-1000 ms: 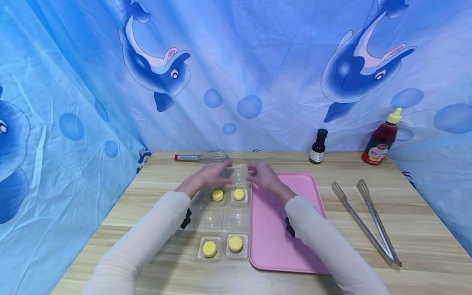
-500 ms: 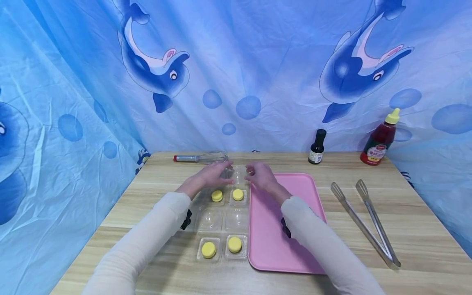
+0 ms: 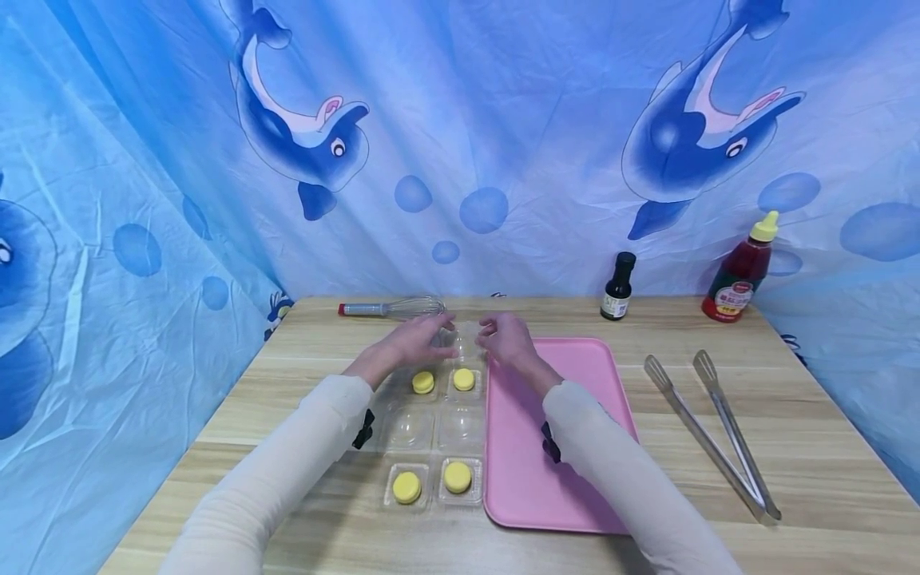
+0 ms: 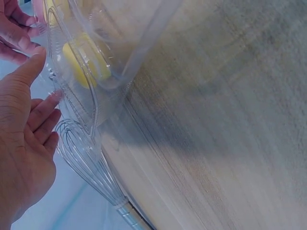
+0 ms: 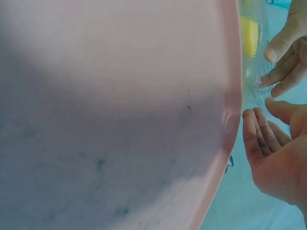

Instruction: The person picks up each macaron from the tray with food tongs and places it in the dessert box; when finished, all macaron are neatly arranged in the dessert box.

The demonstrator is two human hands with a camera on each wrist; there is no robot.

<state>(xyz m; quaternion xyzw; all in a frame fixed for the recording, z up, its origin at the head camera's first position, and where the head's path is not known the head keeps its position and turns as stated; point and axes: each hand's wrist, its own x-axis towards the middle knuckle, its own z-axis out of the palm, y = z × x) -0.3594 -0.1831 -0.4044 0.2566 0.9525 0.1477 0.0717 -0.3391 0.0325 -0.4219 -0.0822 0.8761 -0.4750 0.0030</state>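
Several clear plastic clamshell boxes stand with their lids laid back, a yellow macaron in each tray: two macarons point(image 3: 406, 487) point(image 3: 458, 477) in front, two more point(image 3: 423, 382) point(image 3: 463, 379) farther back. Both hands reach to the clear lid point(image 3: 465, 342) at the back right of the group. My left hand point(image 3: 417, 341) is at its left side, thumb and fingers extended and fingertips right at the plastic in the left wrist view. On the other side is my right hand point(image 3: 507, 342), its fingers gently bent and thumb apart, fingertips near the lid's edge.
A pink tray point(image 3: 553, 479) lies right beside the boxes, under the right forearm. Behind the left hand lies a whisk point(image 3: 391, 307). Metal tongs point(image 3: 719, 435) lie spread at the right. A dark bottle point(image 3: 619, 287) and a red sauce bottle point(image 3: 740, 271) stand at the back.
The right forearm has shifted slightly left. Both hands otherwise stay at the back lid, and the boxes and macarons keep their places.
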